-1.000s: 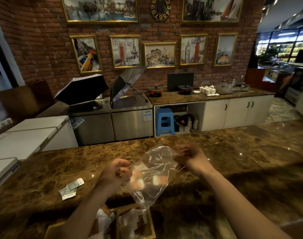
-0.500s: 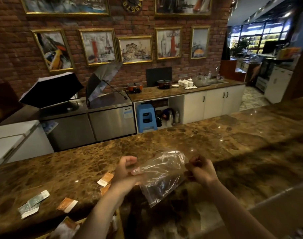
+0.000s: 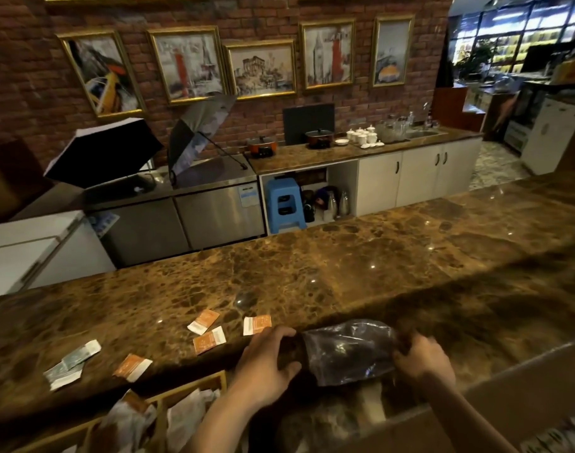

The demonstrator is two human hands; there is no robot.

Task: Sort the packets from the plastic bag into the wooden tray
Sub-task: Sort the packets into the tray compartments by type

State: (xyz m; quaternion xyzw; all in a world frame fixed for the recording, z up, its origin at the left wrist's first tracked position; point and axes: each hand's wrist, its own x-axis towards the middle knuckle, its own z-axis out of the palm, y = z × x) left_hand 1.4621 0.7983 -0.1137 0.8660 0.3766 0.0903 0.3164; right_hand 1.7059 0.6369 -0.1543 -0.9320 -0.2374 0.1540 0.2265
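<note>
A clear plastic bag [image 3: 348,351] is stretched between my left hand [image 3: 266,361] and my right hand [image 3: 421,359], low over the marble counter's near edge; it looks empty. Both hands grip its ends. Several orange-and-white packets lie loose on the counter: one [image 3: 203,321], another [image 3: 209,340], a third [image 3: 257,324] just beyond my left hand, and one [image 3: 132,367] further left. Two green-and-white packets [image 3: 72,359] lie at the far left. The wooden tray [image 3: 194,385] sits below the counter's edge at bottom left, holding white wrapped items; my left forearm covers part of it.
The brown marble counter [image 3: 345,266] runs wide across the view. A cardboard box [image 3: 475,416] sits at the bottom right under my right forearm. Beyond the counter stand steel fridges, open umbrellas, a blue stool and white cabinets.
The orange packets dropped out of the bag onto the counter. Both hands lowered the bag and pulled it flat toward the counter's edge. My view shifted right and down.
</note>
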